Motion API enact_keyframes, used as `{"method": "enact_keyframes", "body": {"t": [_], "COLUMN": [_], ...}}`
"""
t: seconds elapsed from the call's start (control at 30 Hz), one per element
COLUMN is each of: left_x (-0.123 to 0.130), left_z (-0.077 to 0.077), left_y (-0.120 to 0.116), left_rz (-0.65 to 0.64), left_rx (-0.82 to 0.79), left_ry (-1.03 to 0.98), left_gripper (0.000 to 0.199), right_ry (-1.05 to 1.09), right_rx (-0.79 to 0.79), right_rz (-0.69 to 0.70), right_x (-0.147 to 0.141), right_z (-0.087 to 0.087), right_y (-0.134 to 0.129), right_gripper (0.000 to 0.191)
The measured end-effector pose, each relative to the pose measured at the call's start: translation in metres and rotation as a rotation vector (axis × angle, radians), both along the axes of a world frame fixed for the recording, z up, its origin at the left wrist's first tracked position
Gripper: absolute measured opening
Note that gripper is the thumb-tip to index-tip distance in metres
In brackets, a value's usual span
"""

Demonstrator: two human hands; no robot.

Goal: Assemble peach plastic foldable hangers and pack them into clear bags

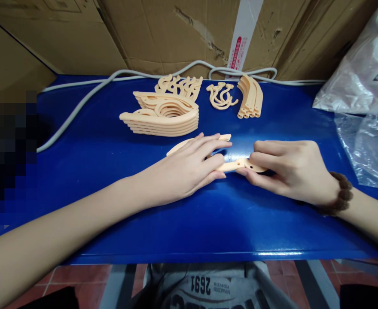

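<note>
The left hand (195, 161) and right hand (292, 167) were bare, and both forearms (108, 201) were uncovered along their visible length. A dark brown band (342, 194), formed of soft, rounded, fuzzy lobes, encircled the right wrist. A grey shirt (230, 274) bore dark printed characters: a four-digit number (200, 284), two lines of small lettering (221, 288) beside it and large block letters (256, 299) nearer the lower edge of the view, all inverted from the wearer's viewpoint.

Beige hanger pc (231, 166), blue tbl (189, 234)
</note>
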State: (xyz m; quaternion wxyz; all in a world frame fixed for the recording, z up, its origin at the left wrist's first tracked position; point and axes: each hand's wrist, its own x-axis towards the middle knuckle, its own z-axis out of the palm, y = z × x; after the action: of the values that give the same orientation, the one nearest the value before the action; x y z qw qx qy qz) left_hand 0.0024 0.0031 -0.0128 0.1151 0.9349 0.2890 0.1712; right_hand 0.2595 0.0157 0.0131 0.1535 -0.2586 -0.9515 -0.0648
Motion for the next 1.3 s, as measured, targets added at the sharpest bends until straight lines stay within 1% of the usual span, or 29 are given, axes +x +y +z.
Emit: {"method": "enact_keyframes", "body": {"t": [0.33, 0.57, 0.77, 1.07, 1.3], "left_x": [0.0, 0.0, -0.0009, -0.0007, -0.0019], "left_z": [-0.0002, 0.0006, 0.0003, 0.0016, 0.0004], "left_y": [0.0002, -0.0002, 0.0, -0.0004, -0.0014], "left_rz": [-0.011, -0.01, -0.006, -0.019, -0.047], "left_rx": [0.014, 0.006, -0.008, -0.033, 0.012], "left_ry": [0.004, -0.004, 0.0, -0.003, 0.011], "left_gripper": [0.024, 0.025, 0.023, 0.022, 0.025], "right_ry": [-0.002, -0.007, -0.012, -0.017, -0.005], "right_rx": [-0.03, 0.034, 0.049, -0.04, -0.018], "right_rz": [0.005, 0.016, 0.011, 0.026, 0.058], "right_x": [0.0014, 0.0001, 0.0013, 0.0017, 0.0004], "right_z": [0.0008, 0.0012, 0.0011, 0.0011, 0.0019], "right_y": [0.0008, 0.0023, 0.0014, 0.0035, 0.0016], "right_gripper": [0.044, 0.044, 0.045, 0.042, 0.045]}}
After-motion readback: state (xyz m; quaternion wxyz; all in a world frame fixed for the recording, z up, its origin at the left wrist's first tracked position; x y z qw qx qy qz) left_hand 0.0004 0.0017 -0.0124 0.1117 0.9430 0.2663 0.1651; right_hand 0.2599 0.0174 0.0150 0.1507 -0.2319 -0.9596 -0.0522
